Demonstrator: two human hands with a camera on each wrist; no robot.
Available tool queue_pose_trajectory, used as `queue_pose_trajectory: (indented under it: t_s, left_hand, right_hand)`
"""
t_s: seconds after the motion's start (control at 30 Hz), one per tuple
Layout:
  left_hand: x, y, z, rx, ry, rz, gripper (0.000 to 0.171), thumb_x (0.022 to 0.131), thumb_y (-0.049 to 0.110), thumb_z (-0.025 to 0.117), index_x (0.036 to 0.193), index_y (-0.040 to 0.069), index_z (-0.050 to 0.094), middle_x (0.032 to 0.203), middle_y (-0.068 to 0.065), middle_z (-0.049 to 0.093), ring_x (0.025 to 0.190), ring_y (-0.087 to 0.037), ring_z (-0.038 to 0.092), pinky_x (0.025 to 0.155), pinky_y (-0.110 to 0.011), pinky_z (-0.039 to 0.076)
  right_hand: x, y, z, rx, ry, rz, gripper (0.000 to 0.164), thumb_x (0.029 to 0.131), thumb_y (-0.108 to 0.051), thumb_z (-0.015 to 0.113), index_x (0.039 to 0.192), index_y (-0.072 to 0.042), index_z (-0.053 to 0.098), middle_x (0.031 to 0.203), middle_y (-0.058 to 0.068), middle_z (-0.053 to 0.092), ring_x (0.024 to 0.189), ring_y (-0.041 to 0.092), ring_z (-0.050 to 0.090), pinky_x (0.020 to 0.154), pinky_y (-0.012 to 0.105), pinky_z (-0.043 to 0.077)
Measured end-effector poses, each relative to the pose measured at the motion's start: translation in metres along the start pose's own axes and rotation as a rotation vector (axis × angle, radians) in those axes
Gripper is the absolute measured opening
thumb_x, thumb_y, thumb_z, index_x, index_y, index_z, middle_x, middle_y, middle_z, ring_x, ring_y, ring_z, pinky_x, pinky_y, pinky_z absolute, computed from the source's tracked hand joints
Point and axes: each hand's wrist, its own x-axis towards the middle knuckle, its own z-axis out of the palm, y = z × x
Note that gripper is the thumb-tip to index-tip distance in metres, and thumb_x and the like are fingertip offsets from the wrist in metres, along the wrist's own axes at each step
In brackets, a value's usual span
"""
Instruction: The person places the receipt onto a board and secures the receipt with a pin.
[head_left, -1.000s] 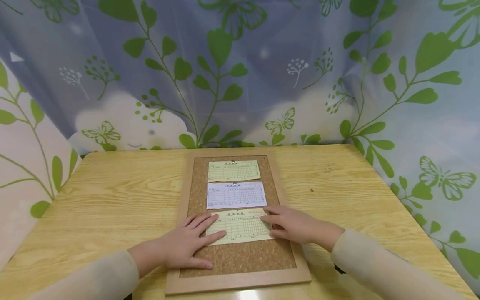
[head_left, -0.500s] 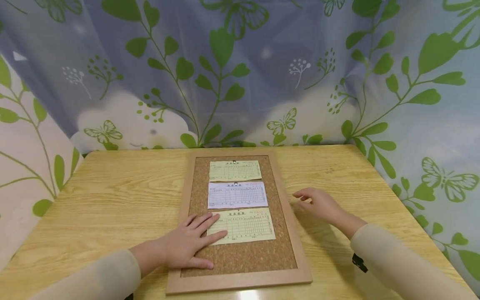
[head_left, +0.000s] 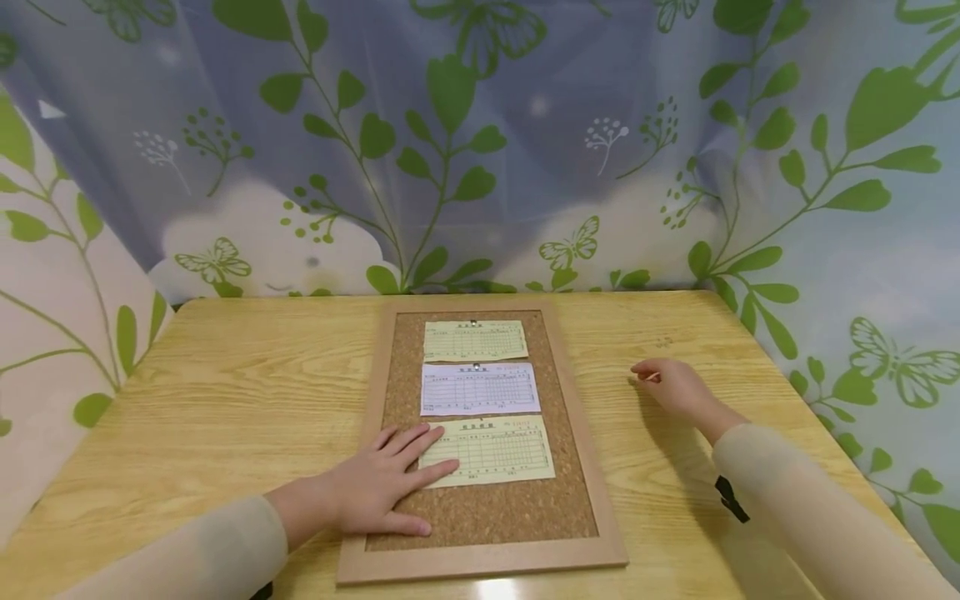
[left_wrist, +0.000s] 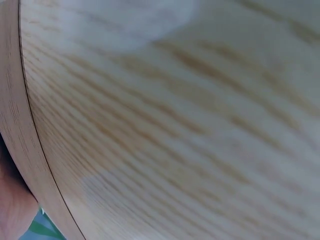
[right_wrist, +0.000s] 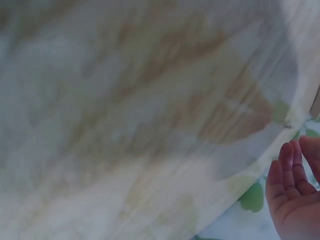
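My left hand [head_left: 375,492] lies with spread fingers on the left side of a pale yellow receipt slip [head_left: 495,450], the lowest of three on a framed cork board [head_left: 525,517]. Above it are a white slip [head_left: 480,390] and another yellow slip [head_left: 476,340], each with a small shiny pin at its top edge. My right hand [head_left: 671,387] is right of the board, low over the table, its fingers loosely bent. The right wrist view shows those bent fingers [right_wrist: 287,175] with nothing visible between them; the thumb is partly cut off.
Tiny clear objects, too small to identify, lie on the wooden table [head_left: 247,383] beyond my right hand. A leaf-patterned curtain [head_left: 510,192] hangs behind the table and along both sides. The board's wooden frame [left_wrist: 30,140] crosses the left wrist view's left edge.
My right hand has lifted off the lowest slip's right side and moved right, past the board's frame, over the table. The left hand stays on the slip.
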Motion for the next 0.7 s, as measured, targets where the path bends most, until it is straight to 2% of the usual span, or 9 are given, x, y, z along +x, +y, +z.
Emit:
queue_pose_trajectory:
  t_s: [0.17,0.43,0.7]
  left_hand:
    - [0.000,0.000,0.002,0.016,0.001,0.000,0.075,0.087,0.071,0.029,0.150,0.032,0.014,0.156,-0.011,0.002,0.141,-0.030,0.004,0.104,-0.061,0.014]
    - [0.000,0.000,0.002,0.009,-0.006,0.000,0.075,0.088,0.071,0.029,0.150,0.032,0.013,0.156,-0.011,0.001,0.141,-0.030,0.003,0.104,-0.060,0.014]
    - [0.000,-0.001,0.003,0.009,-0.014,-0.014,0.075,0.087,0.071,0.028,0.150,0.033,0.011,0.156,-0.009,-0.001,0.141,-0.028,0.001,0.105,-0.060,0.012]
  right_hand:
    - [0.009,0.009,-0.002,-0.007,-0.025,-0.003,0.026,0.091,-0.001,0.054,0.113,0.012,0.059,0.103,0.027,0.061,0.097,0.042,0.056,0.079,0.048,0.047]
    - [0.018,0.012,-0.002,0.024,-0.089,0.016,0.026,0.093,-0.005,0.054,0.114,0.008,0.060,0.110,0.027,0.059,0.105,0.042,0.053,0.087,0.051,0.042]
    - [0.018,0.013,0.001,0.077,-0.114,-0.027,0.021,0.091,-0.005,0.057,0.107,0.007,0.063,0.103,0.022,0.063,0.100,0.039,0.056,0.086,0.049,0.043]
